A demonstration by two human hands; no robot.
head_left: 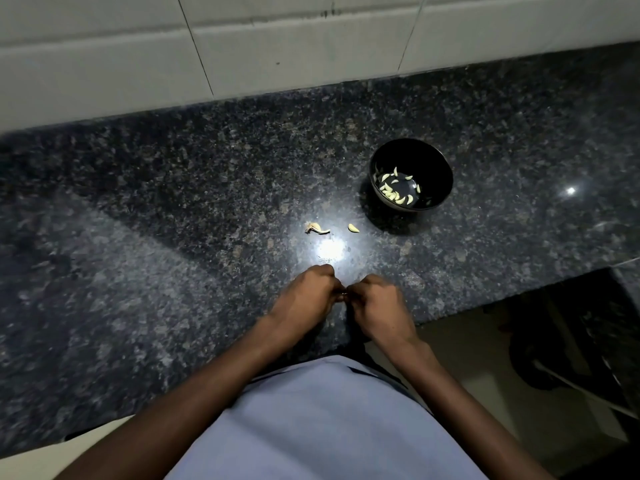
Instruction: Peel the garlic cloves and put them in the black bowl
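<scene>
Granite counter (173, 209): left hand (306, 292) and right hand (375, 306) meet, fingers curled, pinching something too small to identify; no writing legible.

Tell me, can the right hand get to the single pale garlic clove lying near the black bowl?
Probably yes. The pale garlic clove lies bare on the speckled dark granite counter, beyond the right hand, with nothing between. But both hands are busy pinching something small together.

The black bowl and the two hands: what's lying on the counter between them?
In the head view, one loose garlic clove lies between the black bowl and the hands, left hand and right hand. A garlic scrap lies left of it.
</scene>
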